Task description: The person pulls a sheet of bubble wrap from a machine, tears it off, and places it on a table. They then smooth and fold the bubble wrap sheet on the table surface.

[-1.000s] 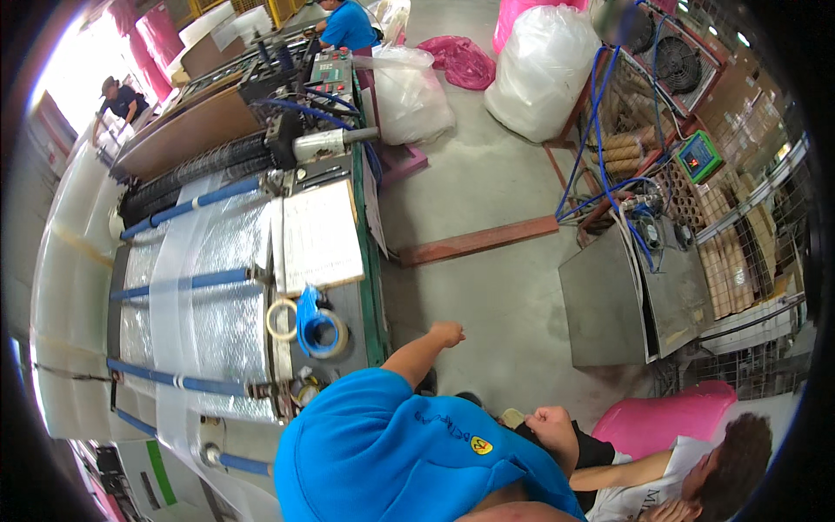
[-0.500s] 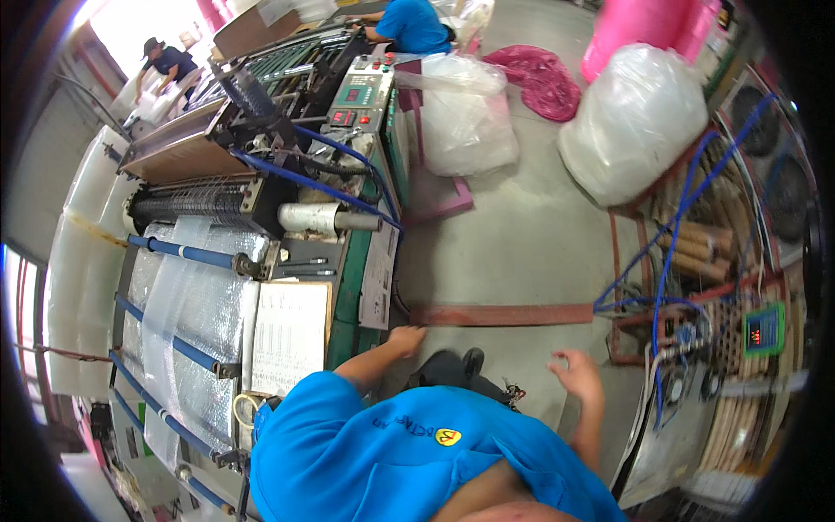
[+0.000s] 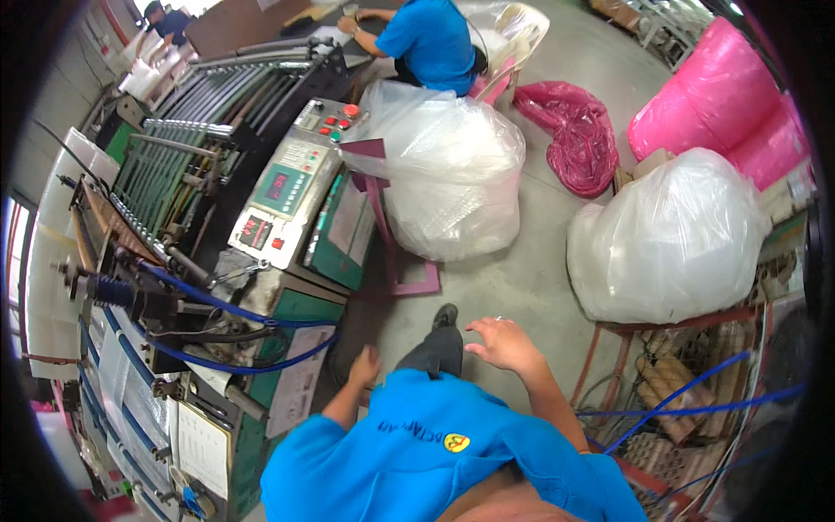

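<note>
- Left hand (image 3: 365, 364) empty, fingers loosely curled, hanging low beside the green machine cabinet (image 3: 300, 344); near its front panel, contact not discernible.
- Right hand (image 3: 503, 341) empty, fingers spread and open, held out over bare concrete floor (image 3: 522, 278); touching nothing.
- Both arms swung slightly outward from the blue shirt (image 3: 417, 452), likely for balance mid-stride; one dark shoe (image 3: 445, 315) forward on the floor between the two hands.
- Nearest thing to the left grip: the cabinet and the blue hoses (image 3: 235, 309) looping across its top, just beside and slightly above the hand.
- Nearest thing to the right grip: large clear plastic sack (image 3: 670, 239) resting on a rust-coloured frame, up and to the right, apart from the fingertips.
- Second clear sack (image 3: 452, 174) propped on a pink stand (image 3: 396, 252) against the machine, presumably placed there to catch output; ahead of both hands, well apart.
- Control panel (image 3: 291, 187) with red and green buttons tilted toward the aisle, probably for standing access; out of reach of the left grip.
- Pink sacks (image 3: 722, 104) and a crumpled magenta bag (image 3: 574, 130) further off.
- Co-worker in a blue shirt (image 3: 430, 39) seated at the far end.
</note>
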Demonstrator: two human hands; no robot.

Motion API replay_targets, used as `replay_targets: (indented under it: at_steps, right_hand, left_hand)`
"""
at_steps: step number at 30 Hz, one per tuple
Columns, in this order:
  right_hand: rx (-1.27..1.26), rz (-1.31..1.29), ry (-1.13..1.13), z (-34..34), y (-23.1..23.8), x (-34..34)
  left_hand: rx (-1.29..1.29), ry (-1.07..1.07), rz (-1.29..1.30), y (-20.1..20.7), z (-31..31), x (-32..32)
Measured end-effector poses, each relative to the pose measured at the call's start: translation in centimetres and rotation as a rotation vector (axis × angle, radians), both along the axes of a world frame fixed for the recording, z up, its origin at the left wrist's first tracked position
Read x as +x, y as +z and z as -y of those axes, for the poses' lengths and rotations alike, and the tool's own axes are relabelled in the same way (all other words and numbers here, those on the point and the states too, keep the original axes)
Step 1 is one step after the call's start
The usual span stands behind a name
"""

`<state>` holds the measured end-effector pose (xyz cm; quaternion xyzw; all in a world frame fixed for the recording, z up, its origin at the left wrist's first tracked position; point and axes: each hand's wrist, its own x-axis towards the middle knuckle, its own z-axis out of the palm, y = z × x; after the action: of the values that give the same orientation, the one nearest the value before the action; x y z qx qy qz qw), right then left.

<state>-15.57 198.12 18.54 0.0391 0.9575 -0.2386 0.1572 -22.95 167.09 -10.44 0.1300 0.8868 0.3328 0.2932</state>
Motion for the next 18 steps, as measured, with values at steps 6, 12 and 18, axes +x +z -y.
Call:
replay_targets:
  at_steps: [6, 12, 18]
  right_hand:
    - [-0.479, 0.035, -0.45, -21.0, 2.3, 0.1]
    - [-0.426, 0.127, -0.551, -41.1, -1.1, -7.3]
    - [-0.402, 0.171, -0.131, -50.6, -0.7, -23.4]
  left_hand:
    - [0.247, 0.079, -0.2, 15.9, -31.5, -21.3]
    - [0.465, 0.433, -0.336, 16.3, -41.8, -23.7]
    - [0.368, 0.861, -0.468, 18.6, -43.3, -20.0]
